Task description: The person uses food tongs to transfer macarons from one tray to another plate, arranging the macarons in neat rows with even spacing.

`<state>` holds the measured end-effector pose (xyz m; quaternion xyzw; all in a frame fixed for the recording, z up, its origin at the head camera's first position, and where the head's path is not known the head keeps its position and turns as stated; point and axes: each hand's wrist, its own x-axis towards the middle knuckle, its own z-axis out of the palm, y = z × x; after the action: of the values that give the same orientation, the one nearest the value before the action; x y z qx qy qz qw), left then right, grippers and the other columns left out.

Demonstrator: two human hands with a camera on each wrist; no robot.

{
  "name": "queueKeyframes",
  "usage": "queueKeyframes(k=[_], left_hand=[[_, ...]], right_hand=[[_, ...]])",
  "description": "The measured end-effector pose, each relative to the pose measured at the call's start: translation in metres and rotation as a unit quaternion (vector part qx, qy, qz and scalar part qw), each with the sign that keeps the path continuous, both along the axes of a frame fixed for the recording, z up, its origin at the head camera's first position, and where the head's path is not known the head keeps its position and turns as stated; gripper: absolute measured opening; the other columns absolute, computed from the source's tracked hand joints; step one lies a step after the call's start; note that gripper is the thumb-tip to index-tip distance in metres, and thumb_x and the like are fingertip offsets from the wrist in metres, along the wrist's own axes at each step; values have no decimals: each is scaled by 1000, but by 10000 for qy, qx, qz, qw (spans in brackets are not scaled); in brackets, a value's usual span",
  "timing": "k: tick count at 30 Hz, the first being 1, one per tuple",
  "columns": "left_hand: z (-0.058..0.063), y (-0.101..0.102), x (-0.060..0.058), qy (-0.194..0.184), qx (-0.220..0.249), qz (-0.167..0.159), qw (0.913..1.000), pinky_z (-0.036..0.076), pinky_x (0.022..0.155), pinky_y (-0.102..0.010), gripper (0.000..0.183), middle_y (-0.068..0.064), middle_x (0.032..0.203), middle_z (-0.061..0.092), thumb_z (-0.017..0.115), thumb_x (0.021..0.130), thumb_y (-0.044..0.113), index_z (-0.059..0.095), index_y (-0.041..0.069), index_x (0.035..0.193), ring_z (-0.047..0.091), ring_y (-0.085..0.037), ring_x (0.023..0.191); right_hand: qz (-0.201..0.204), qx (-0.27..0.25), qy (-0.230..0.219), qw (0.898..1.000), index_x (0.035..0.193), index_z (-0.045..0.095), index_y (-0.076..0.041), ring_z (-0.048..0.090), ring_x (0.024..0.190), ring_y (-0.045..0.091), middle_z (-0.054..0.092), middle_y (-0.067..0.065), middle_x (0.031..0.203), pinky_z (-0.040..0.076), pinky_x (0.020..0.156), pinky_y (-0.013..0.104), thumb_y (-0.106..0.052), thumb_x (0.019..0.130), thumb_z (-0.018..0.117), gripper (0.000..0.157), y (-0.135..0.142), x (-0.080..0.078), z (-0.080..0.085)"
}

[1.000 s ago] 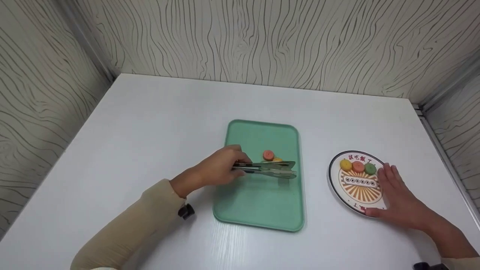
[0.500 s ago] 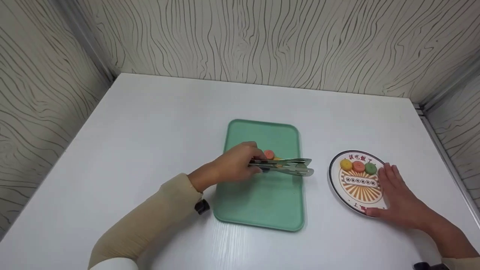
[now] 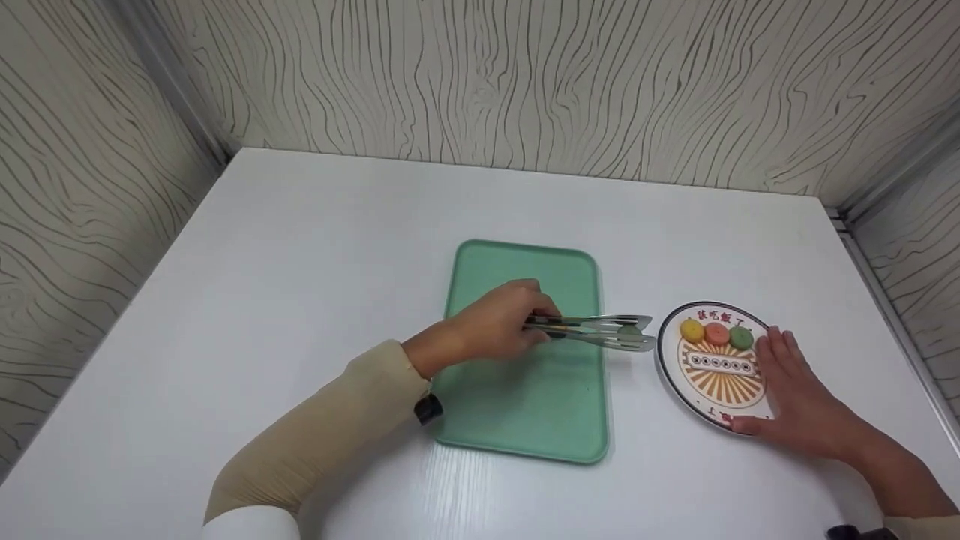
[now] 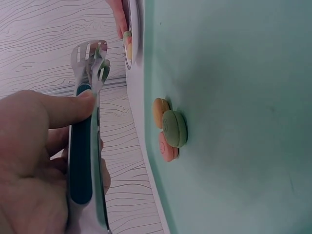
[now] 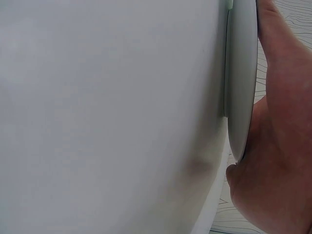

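My left hand (image 3: 504, 319) grips metal tongs (image 3: 592, 324) with dark handle grips, above the green tray (image 3: 525, 420). Their slotted tips extend past the tray's right edge, close to the plate, with a green macaron (image 3: 628, 330) between them. In the left wrist view, a green macaron (image 4: 171, 129), a yellow-orange macaron (image 4: 159, 111) and a pink macaron (image 4: 166, 147) lie together on the tray, hidden by my hand and the tongs in the head view. At the right, my right hand (image 3: 806, 409) rests on the rim of the round plate (image 3: 679, 382), fingers extended and thumb apart.
On the plate's far part, a yellow macaron (image 3: 691, 331), a pink macaron (image 3: 717, 334) and a green macaron (image 3: 741, 337) sit in a row. Tray and plate stand on a white table (image 3: 337, 225), enclosed by wood-grain patterned panels (image 3: 525, 82).
My left hand has moved right with the tongs, from over the tray until their tips reach nearly to the plate. My right hand and the plate have stayed put.
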<state>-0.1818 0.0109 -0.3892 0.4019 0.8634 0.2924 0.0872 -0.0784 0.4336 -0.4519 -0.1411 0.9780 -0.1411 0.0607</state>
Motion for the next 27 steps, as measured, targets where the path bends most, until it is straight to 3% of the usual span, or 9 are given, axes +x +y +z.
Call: queueKeyframes(k=[8, 15, 27], left_hand=[[2, 14, 0, -28, -112, 51, 9999, 41, 66, -20, 19, 8, 88, 54, 67, 86, 14, 70, 14, 105, 46, -9, 78], [3, 29, -1, -5, 24, -142, 9999, 40, 64, -18, 18, 7, 86, 55, 68, 85, 11, 70, 13, 103, 46, -8, 78], [1, 50, -1, -38, -249, -30, 9997, 41, 66, -17, 17, 9, 86, 54, 67, 86, 13, 70, 15, 102, 46, -7, 79]], right_hand=[[-85, -19, -162, 9998, 145, -5, 7, -25, 137, 31, -17, 23, 152, -17, 94, 13, -51, 73, 74, 122, 0, 1, 0], [-35, -55, -63, 10000, 145, -2, 9, -23, 138, 31, -14, 24, 152, -17, 95, 13, -49, 73, 75, 120, -2, 2, 1], [-45, 73, -16, 10000, 146, -3, 8, -23, 138, 29, -14, 23, 152, -17, 94, 12, -52, 72, 74, 122, -1, 0, 0]])
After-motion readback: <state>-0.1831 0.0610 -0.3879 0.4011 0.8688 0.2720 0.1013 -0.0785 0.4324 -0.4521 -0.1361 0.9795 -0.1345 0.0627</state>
